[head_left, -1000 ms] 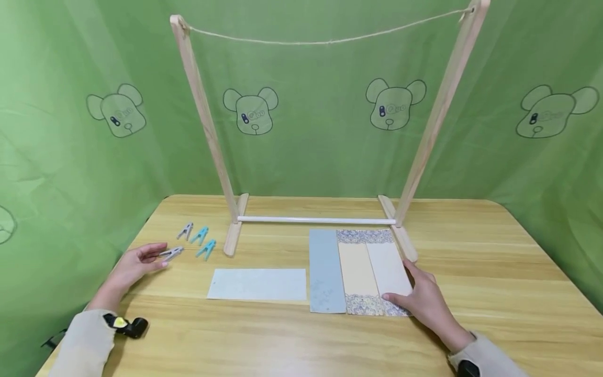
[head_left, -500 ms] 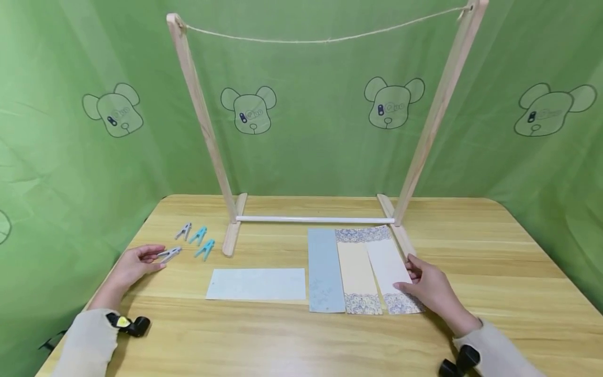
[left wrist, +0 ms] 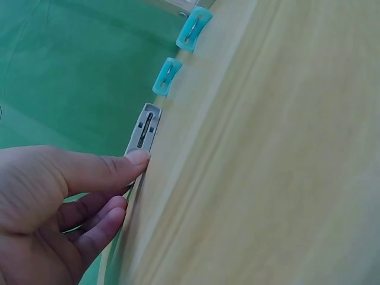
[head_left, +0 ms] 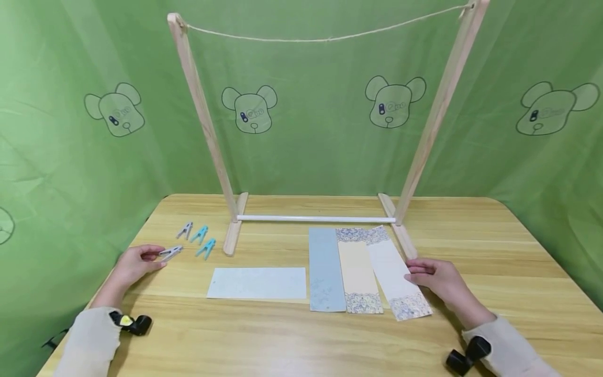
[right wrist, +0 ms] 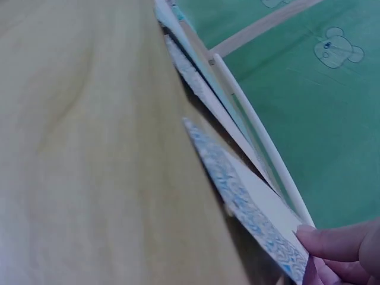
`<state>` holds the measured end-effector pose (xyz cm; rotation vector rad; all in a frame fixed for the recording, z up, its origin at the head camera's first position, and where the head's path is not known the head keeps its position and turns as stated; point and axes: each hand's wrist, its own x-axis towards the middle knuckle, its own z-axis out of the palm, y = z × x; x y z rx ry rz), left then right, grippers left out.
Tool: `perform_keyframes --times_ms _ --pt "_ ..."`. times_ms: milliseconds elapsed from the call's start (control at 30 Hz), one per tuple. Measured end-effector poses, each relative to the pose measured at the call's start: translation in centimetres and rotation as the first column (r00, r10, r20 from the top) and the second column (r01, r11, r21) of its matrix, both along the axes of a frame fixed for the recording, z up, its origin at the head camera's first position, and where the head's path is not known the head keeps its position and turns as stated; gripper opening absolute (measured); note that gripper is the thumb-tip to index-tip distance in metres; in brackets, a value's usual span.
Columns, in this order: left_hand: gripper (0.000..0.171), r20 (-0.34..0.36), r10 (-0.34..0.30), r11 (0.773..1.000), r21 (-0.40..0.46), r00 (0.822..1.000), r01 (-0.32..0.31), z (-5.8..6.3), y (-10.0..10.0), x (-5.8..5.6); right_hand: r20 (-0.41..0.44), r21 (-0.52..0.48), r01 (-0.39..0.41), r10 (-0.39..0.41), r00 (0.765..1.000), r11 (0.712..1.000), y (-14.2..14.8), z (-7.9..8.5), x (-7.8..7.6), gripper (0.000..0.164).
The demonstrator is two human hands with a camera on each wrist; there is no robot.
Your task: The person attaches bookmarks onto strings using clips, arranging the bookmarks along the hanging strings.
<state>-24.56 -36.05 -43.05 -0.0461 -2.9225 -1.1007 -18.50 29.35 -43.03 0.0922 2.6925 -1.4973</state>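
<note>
At the table's left side my left hand (head_left: 135, 265) pinches one end of a grey clothespin (head_left: 171, 252) between thumb and fingers; the left wrist view shows the thumb on the grey clothespin (left wrist: 144, 129). Another grey clothespin (head_left: 185, 230) and two turquoise clothespins (head_left: 205, 248) lie just beyond. My right hand (head_left: 438, 277) grips the right edge of a white bookmark card (head_left: 394, 269) with blue lace-patterned ends. That card is slanted, its near end raised a little off the table in the right wrist view. A cream lace-patterned card (head_left: 360, 268) and a blue-grey card (head_left: 325, 269) lie to its left.
A pale blue card (head_left: 256, 283) lies crosswise in the middle of the wooden table (head_left: 264, 340). Behind the cards stands a wooden frame (head_left: 435, 120) with a string (head_left: 301, 40) across its top and a white bar (head_left: 315, 219) low down. Green cloth surrounds the table.
My right hand has shifted right, swinging the white card's near end away from the cream card and opening a gap. The left hand stays in place with the grey clothespin.
</note>
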Motion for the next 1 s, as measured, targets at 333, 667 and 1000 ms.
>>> perform_keyframes --times_ms 333,667,1000 --pt "0.045 0.002 -0.054 0.984 0.169 0.999 0.053 0.2 0.0 -0.2 0.099 -0.143 -0.035 0.049 0.994 0.989 1.0 0.8 -0.1 0.049" --pt "0.052 -0.001 -0.004 0.935 0.356 1.000 0.004 1.5 0.4 -0.2 0.069 -0.082 -0.063 0.069 0.995 0.995 2.3 2.2 -0.3 0.040" --pt "0.035 -0.090 -0.024 0.769 0.634 0.996 0.076 3.5 3.0 -0.7 0.053 -0.034 -0.052 0.054 0.997 0.998 2.8 3.8 -0.7 0.040"
